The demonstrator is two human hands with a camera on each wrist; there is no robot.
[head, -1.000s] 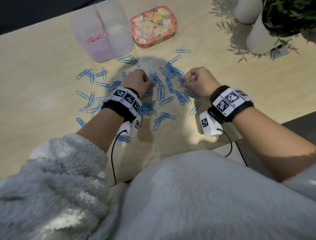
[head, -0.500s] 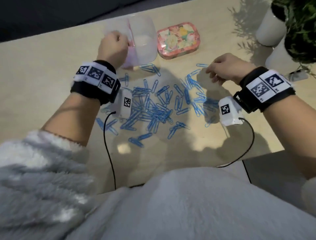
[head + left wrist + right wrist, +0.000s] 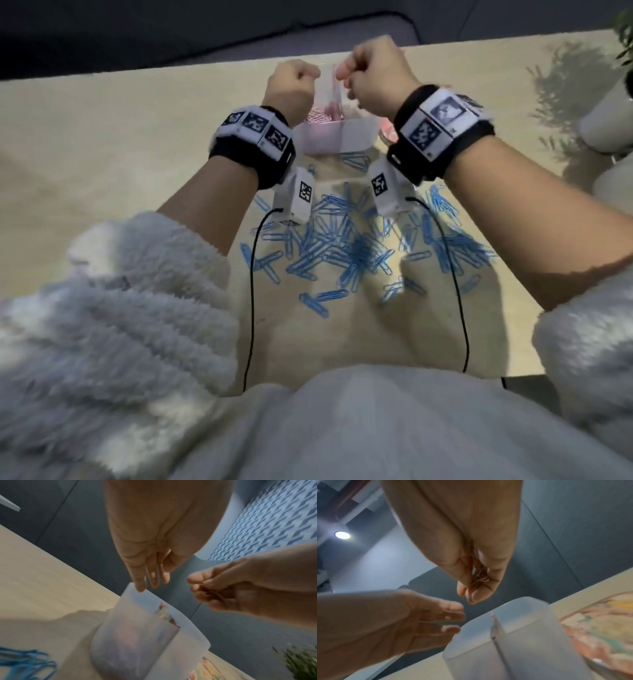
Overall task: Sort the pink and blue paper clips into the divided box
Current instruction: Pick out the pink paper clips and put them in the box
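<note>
The translucent divided box (image 3: 346,138) stands at the table's far side, with pink paper clips (image 3: 318,116) in its left compartment. Several blue paper clips (image 3: 342,246) lie scattered on the table between my forearms. My left hand (image 3: 298,78) hovers over the box's left end; in the left wrist view its fingers (image 3: 141,586) are straight and one tip touches the box rim (image 3: 132,588). My right hand (image 3: 476,592) is just above the box (image 3: 505,649) near its divider (image 3: 496,628) and pinches a few pink clips (image 3: 479,577) between thumb and fingers.
A floral tin (image 3: 599,622) sits right of the box, mostly hidden by my right wrist in the head view. White plant pots (image 3: 606,120) stand at the far right. The table's far edge runs just behind the box.
My right hand lifted off the blue clips and moved to above the box, beside my left hand. The left hand stayed at the box and rose to its rim.
</note>
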